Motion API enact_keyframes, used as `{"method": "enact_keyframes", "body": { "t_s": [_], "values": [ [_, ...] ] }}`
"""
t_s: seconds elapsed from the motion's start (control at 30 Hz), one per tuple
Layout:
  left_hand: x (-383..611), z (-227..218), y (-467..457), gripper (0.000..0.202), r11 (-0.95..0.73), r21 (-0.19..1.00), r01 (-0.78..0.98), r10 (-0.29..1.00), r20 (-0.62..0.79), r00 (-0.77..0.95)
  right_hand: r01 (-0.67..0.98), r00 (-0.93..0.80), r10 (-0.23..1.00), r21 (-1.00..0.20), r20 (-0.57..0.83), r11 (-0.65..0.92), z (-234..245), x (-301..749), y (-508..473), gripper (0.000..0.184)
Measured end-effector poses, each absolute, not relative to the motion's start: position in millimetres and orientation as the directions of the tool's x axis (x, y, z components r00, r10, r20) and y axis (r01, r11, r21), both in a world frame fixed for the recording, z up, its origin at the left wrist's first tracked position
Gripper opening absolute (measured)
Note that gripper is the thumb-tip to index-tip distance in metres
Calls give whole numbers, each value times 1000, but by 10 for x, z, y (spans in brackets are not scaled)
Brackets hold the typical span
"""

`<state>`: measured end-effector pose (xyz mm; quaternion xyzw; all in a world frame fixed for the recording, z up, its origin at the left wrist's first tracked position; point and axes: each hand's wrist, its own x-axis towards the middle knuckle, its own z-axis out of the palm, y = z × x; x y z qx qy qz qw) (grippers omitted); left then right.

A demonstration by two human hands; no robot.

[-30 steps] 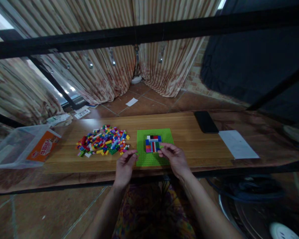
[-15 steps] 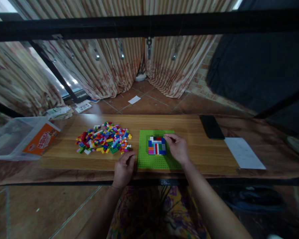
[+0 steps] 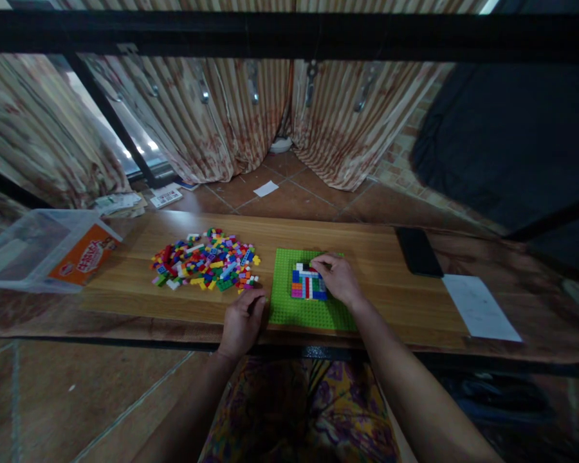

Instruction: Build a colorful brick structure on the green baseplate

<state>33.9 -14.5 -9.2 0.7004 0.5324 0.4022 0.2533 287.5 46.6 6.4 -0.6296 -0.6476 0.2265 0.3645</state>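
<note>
A green studded baseplate point(image 3: 284, 312) lies on the wooden board, carrying a squarish patch of building bricks point(image 3: 309, 286) in blue, white, red, orange, pink and green. Over the far right part of that patch is my right hand point(image 3: 338, 280), its thumb and forefinger pinched together against the bricks. Whatever lies between those fingertips is hidden. My left hand point(image 3: 241, 325) rests at the board's near edge, just left of the baseplate, fingers curled closed; I cannot see whether anything is in them. Beyond it spreads a pile of loose, many-coloured bricks point(image 3: 217, 260).
At the left stands a clear plastic box point(image 3: 33, 247) with an orange label. A black phone point(image 3: 419, 251) and a white sheet of paper point(image 3: 481, 307) lie to the right. A dark metal bar point(image 3: 289, 35) crosses above the far side, with hooks hanging beneath it.
The view has tilted and shifted slightly. My right hand has moved a little left over the far edge of the brick patch, covering more of it. My left hand stays beside the baseplate.
</note>
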Motion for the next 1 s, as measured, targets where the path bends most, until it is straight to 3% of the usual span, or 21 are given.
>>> {"method": "enact_keyframes", "body": {
  "t_s": [0.47,0.77,0.87,1.0],
  "values": [
    [351,-80,-148,17,-302,791,532,951,287,114,564,67,997,-826,45,-1,79,2880,469,20],
    [340,-83,-142,19,-253,825,505,965,250,76,598,44,996,-801,80,38,74,2883,504,15],
    [328,-95,-143,22,-163,901,403,986,163,33,530,95,990,-847,101,36,52,2900,429,20],
    [395,-76,-211,25,-2,988,153,1000,7,-29,457,293,923,-884,249,93,56,2875,133,31]
  ]
}}
